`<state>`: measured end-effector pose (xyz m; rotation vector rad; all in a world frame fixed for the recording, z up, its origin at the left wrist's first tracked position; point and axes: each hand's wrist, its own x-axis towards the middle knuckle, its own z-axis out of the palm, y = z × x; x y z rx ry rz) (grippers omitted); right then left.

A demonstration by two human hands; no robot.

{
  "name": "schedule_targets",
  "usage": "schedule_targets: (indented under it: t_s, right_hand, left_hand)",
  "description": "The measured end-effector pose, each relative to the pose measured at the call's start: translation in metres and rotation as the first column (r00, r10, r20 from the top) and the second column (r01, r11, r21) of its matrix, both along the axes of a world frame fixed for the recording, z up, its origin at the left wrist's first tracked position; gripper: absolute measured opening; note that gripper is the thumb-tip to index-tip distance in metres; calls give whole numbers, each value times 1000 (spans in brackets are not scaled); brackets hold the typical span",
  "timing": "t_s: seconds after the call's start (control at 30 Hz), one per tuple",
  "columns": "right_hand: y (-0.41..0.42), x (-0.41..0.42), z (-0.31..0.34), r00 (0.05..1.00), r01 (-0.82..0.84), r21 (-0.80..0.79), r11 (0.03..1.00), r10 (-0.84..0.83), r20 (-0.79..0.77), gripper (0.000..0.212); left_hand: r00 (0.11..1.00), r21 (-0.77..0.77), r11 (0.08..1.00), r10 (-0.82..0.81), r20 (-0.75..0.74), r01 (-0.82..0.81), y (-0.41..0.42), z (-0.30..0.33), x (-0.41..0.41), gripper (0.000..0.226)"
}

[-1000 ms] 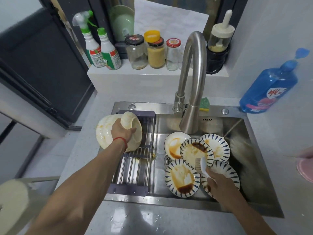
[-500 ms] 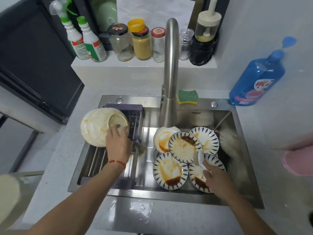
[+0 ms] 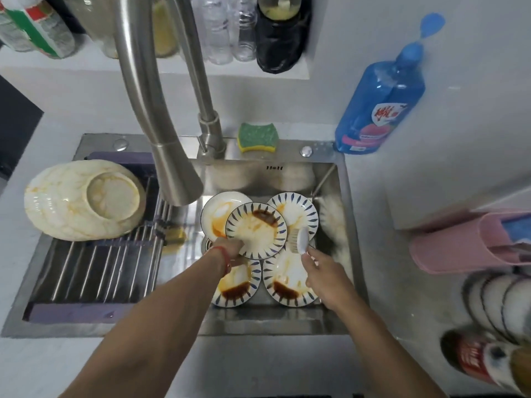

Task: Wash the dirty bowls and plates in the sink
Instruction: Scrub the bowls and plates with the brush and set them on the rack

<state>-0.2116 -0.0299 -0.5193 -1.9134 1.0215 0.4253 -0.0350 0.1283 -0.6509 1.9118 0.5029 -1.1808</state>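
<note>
From the head camera, the steel sink (image 3: 349, 225) is seen from above, set into a pale worktop (image 3: 402, 282). In its right basin five dirty plates lie overlapping. The top plate (image 3: 260, 225), white with blue dashes round its rim and smeared with brown and orange sauce, rests on the others. Behind it to the left is a plain white plate (image 3: 215, 211) with orange streaks, and behind to the right a blue-rimmed plate (image 3: 301, 208). Nearer the person lie two more blue-rimmed plates, the left one (image 3: 240, 285) and the right one (image 3: 287, 282), each with a dark pool of sauce at its near edge.

The left hand (image 3: 230, 248), a red band at its wrist, has its grip closed on the near-left edge of the top plate. The right hand (image 3: 321, 271) holds the white handle of a dish brush (image 3: 300, 239), whose bristled head lies at the right rim of the top plate.

On the left, a slatted drying rack (image 3: 100, 271) spans the sink, and a large cream bowl (image 3: 83, 199) with yellow veining sits upside down on its far end. The curved steel faucet (image 3: 161, 133) rises above the middle. A green-and-yellow sponge (image 3: 257, 137) lies on the sink's back ledge, and a blue bottle (image 3: 379, 101) of detergent stands to its right. A pink holder (image 3: 474, 242) sits on the right.
</note>
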Motion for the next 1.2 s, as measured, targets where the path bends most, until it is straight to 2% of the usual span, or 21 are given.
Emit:
schedule_targets:
  t_s: [0.07, 0.17, 0.23, 0.3, 0.4, 0.5, 0.57, 0.63, 0.7, 0.73, 0.8, 0.93, 1.03, 1.13, 1.2]
  right_hand:
    - [-4, -2, -4, 1000, 9, 10, 1000, -9, -20, 42]
    - [-7, -5, -7, 1000, 3, 11, 1000, -2, -31, 42]
    - [-9, -9, -10, 999, 0, 14, 1000, 0, -35, 43]
    - [-9, -11, -11, 999, 6, 13, 1000, -6, -37, 42]
    - [-6, -11, -10, 999, 4, 5, 1000, -4, -42, 42]
    - [0, -12, -5, 999, -13, -26, 1000, 12, -50, 43]
    - [3, -14, -1, 998, -25, -88, 996, 20, -61, 43]
    - [8, -15, 7, 997, -44, -172, 984, 32, -72, 43]
    - [14, -16, 17, 995, -73, -262, 962, 53, -83, 45]
    - [17, -17, 20, 994, -93, -310, 946, 70, -86, 46]
    - [26, -17, 31, 991, -130, -403, 906, 103, -88, 49]
    - [49, -15, 42, 969, -247, -515, 821, 215, -122, 58]
    - [68, -6, 44, 931, -362, -495, 790, 281, -231, 69]
    - [77, 2, 35, 910, -413, -486, 770, 323, -260, 68]
    - [79, 9, 32, 901, -427, -447, 786, 331, -280, 68]
  left_hand:
    - [999, 62, 998, 28, 26, -30, -11, 1, 1, 25]
    - [993, 80, 993, -90, 78, 83, -10, -20, 5, 35]
    - [999, 13, 1000, -13, 32, 13, -6, -48, 9, 37]
    - [999, 18, 999, 43, 23, -43, -6, -57, 11, 23]
    - [986, -7, 986, 165, 2, -165, -14, -11, 1, 23]
    - [969, -80, 966, 240, -60, -245, -13, 20, -10, 32]
    - [946, -185, 929, 302, -122, -320, -7, 39, -21, 42]
    - [917, -306, 867, 344, -202, -393, 2, 56, -30, 63]
    - [901, -364, 828, 352, -254, -426, 9, 71, -36, 84]
    - [902, -389, 817, 350, -254, -426, 13, 76, -38, 89]
    - [922, -425, 819, 333, -196, -386, 21, 90, -40, 84]
    - [962, -451, 857, 274, -8, -248, 31, 108, -38, 74]
    - [974, -434, 887, 212, 79, -158, 36, 121, -36, 77]
    - [973, -408, 911, 141, 184, -55, 37, 133, -40, 58]
    - [973, -402, 915, 114, 198, -25, 37, 138, -42, 53]
